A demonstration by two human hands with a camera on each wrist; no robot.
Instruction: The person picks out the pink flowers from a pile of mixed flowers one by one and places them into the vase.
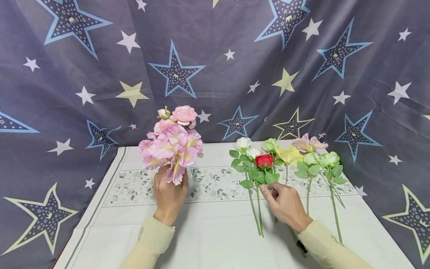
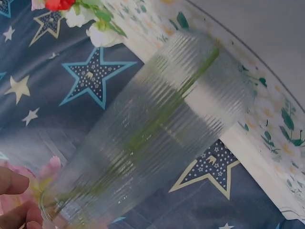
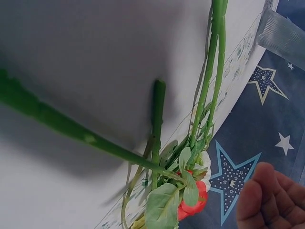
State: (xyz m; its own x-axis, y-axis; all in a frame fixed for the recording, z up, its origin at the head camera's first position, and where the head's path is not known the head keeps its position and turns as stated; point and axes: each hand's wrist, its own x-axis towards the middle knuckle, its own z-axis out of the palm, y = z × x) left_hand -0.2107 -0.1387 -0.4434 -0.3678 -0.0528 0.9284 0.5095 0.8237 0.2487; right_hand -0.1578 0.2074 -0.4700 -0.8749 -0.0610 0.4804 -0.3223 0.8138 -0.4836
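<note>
In the head view my left hand is raised at the mouth of a clear ribbed vase. Its fingers pinch a pink-and-yellow flower at the rim, partly hidden by petals. Paler pink roses stand just behind that bloom. Green stem shows through the vase wall. My right hand, fingers loosely curled and holding nothing, hovers beside the red rose. Its thumb is close to the rose's leaves, apart from the stems in the right wrist view.
White roses lie beside the red one. Farther right are a yellow flower, green-white roses and another pink flower. Their stems point toward me on the white tablecloth. A star-patterned curtain hangs behind.
</note>
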